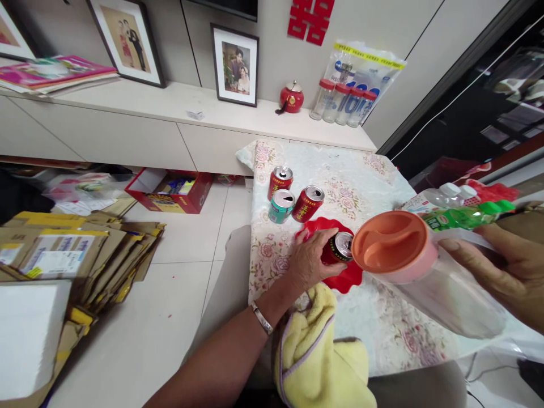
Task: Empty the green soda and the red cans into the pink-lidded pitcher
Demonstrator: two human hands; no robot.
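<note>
The pitcher (450, 300) leaned, long axis running upper left to lower right in view, orange lid (390, 241) toward the left grip (313, 258). Right grip (501, 266) was clasped on its side, fingers partly hidden. Left grip curled round a dark can (343, 243), just left of the lid, above a red dish (351, 280). Cloth-covered table (306, 164) spread beneath; white cabinet (140, 127) stood beyond both.

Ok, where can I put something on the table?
The flowery tablecloth is bare at the back, between the three standing cans, the white cabinet and the bottles. It's crowded around the red dish: the left hand grips another can, the right hand a pitcher.
</note>
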